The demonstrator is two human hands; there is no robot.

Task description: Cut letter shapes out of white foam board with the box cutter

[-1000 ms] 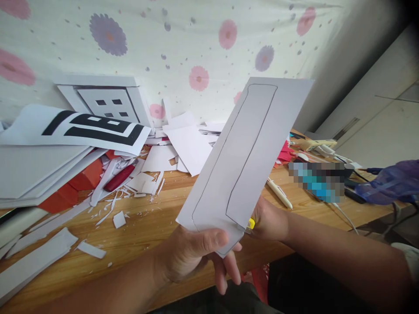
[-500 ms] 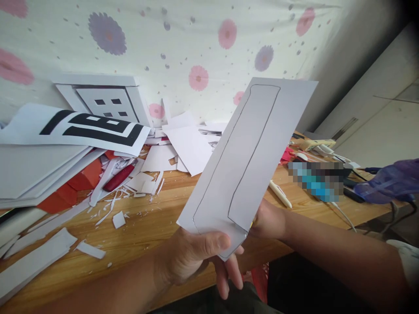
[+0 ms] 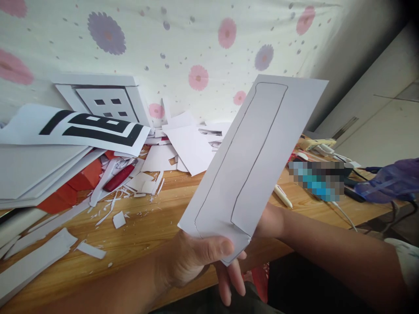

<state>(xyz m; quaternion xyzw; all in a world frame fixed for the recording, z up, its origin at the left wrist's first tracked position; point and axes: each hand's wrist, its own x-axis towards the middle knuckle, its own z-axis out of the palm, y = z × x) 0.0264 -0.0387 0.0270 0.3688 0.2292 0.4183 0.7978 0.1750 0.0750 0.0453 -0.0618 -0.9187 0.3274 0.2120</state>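
Observation:
A white foam-like board point(image 3: 248, 165) is held up at a slant above the table, with a long outline drawn on it in dark line. My left hand point(image 3: 203, 257) grips its lower end, the thumb pressed on the face and the fingers underneath. Near the lower right corner a line across the board looks like a slit reaching the edge. Behind the board's lower right edge is my right hand point(image 3: 270, 220); its fingers are hidden, and whatever it may hold does not show.
A red-handled tool point(image 3: 119, 178) lies among white scraps point(image 3: 144, 182) on the wooden table point(image 3: 137, 237). A black-patterned sheet point(image 3: 94, 131) covers stacked boards at left. Behind stands a white framed panel point(image 3: 108, 102). A white pen-like object point(image 3: 283, 197) and cables lie at right.
The board has shifted slightly to the right and turned a little, its top end moving right. The yellow bit that showed by my right hand is now out of sight.

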